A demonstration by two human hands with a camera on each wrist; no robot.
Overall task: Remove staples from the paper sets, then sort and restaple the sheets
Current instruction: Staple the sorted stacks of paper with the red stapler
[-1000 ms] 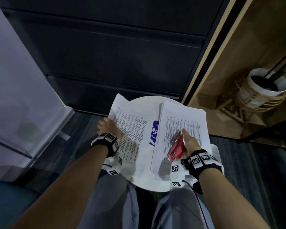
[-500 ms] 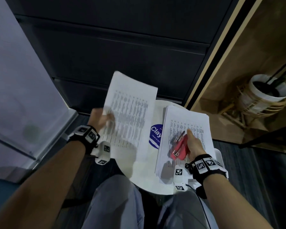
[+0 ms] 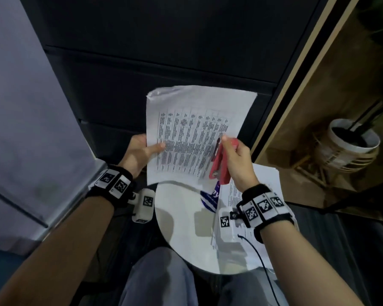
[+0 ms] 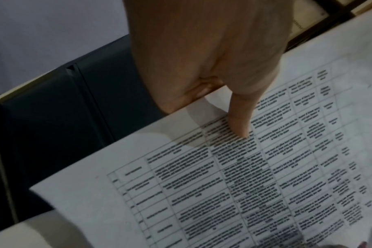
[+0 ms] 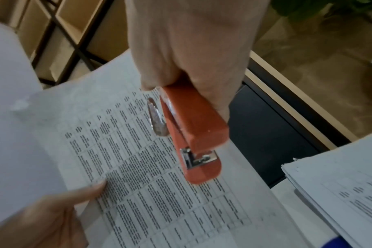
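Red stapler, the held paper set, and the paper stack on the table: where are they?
red stapler (image 5: 193, 127), right wrist view, top cover.
held paper set (image 3: 186, 133), head view, printed table.
paper stack (image 3: 268, 182), head view, top sheet.

Red stapler (image 3: 219, 164), white sheets (image 3: 192, 131) with black printed table, white round table (image 3: 181, 228), blue sticker (image 3: 210, 196)

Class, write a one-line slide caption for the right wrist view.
Right hand grips a red stapler above a printed paper set pinched by the left hand.
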